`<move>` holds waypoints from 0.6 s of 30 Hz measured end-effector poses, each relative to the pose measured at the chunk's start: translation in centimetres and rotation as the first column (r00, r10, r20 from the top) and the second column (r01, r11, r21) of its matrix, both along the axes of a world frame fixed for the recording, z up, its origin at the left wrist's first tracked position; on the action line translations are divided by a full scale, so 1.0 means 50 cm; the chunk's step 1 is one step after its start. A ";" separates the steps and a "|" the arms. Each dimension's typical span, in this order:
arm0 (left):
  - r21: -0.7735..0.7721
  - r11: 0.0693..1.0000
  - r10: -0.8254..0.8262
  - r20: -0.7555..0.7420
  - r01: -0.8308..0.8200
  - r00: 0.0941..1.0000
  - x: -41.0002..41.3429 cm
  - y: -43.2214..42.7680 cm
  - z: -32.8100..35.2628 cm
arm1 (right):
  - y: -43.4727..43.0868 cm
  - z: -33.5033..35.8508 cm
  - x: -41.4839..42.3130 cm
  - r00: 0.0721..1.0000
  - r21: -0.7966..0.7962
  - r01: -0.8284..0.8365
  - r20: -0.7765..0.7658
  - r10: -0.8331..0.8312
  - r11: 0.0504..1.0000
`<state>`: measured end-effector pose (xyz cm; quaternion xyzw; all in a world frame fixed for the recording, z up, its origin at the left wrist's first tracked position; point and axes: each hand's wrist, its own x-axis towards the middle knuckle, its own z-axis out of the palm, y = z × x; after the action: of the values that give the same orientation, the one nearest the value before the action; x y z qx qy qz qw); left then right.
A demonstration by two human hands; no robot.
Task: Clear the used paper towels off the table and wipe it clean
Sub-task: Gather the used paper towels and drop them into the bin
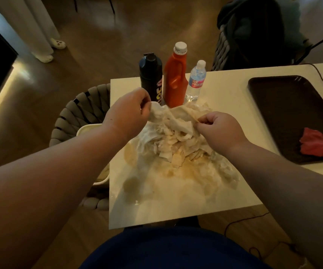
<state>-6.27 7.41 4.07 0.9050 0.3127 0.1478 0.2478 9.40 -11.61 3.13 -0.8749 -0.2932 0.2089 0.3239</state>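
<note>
A heap of crumpled, stained paper towels (178, 140) lies in the middle of the white table (176, 200). My left hand (129, 111) grips the heap's far left edge, fingers curled round the paper. On the right side, my right hand (218, 129) pinches another fold of the towels. Both hands hold the paper slightly lifted above the tabletop. Brownish wet stains spread on the table in front of and under the heap.
Behind the heap stand a black bottle (150, 76), an orange jug (176, 74) and a small water bottle (196, 80). A dark tray (284, 105) with a red cloth (321, 144) sits at the right. A white bin (88, 130) and a woven chair (79, 111) stand left of the table.
</note>
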 end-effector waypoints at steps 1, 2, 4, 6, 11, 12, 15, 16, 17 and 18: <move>0.005 1.000 0.021 -0.002 -0.021 1.000 -0.014 0.008 -0.001 | 0.010 0.001 -0.005 1.000 0.006 -0.013 -0.005 0.013 1.000; 0.009 0.999 0.052 -0.002 -0.052 0.999 -0.031 0.017 0.000 | 0.020 0.002 -0.011 1.000 0.007 -0.027 -0.010 0.027 1.000; 0.011 0.993 0.118 -0.008 -0.118 0.993 -0.069 0.033 -0.006 | 0.034 0.000 -0.019 0.999 0.000 -0.044 -0.010 0.044 0.999; 0.001 0.982 0.190 -0.019 -0.190 0.982 -0.119 0.053 -0.021 | 0.045 -0.003 -0.029 0.998 -0.005 -0.063 -0.010 0.063 0.998; -0.060 0.934 0.348 -0.062 -0.352 0.935 -0.239 0.093 -0.084 | 0.069 -0.009 -0.055 0.995 -0.048 -0.102 -0.023 0.101 0.994; -0.074 0.921 0.378 -0.076 -0.383 0.923 -0.258 0.095 -0.099 | 0.075 -0.010 -0.061 0.994 -0.052 -0.109 -0.029 0.107 0.993; -0.105 0.878 0.453 -0.132 -0.467 0.882 -0.300 0.095 -0.148 | 0.084 -0.015 -0.074 0.992 -0.054 -0.122 -0.036 0.120 0.991; -0.111 0.866 0.471 -0.149 -0.488 0.870 -0.308 0.096 -0.161 | 0.087 -0.016 -0.077 0.992 -0.059 -0.127 -0.035 0.125 0.990; -0.121 0.853 0.485 -0.172 -0.507 0.858 -0.313 0.096 -0.171 | 0.088 -0.018 -0.080 0.991 -0.066 -0.131 -0.035 0.129 0.989; -0.134 0.844 0.491 -0.196 -0.520 0.849 -0.314 0.095 -0.176 | 0.089 -0.020 -0.082 0.991 -0.071 -0.133 -0.036 0.131 0.989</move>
<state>-22.00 12.18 -4.75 0.7722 0.5709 0.1083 0.2569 5.31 -7.16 2.13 -0.8615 -0.3377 0.2540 0.2817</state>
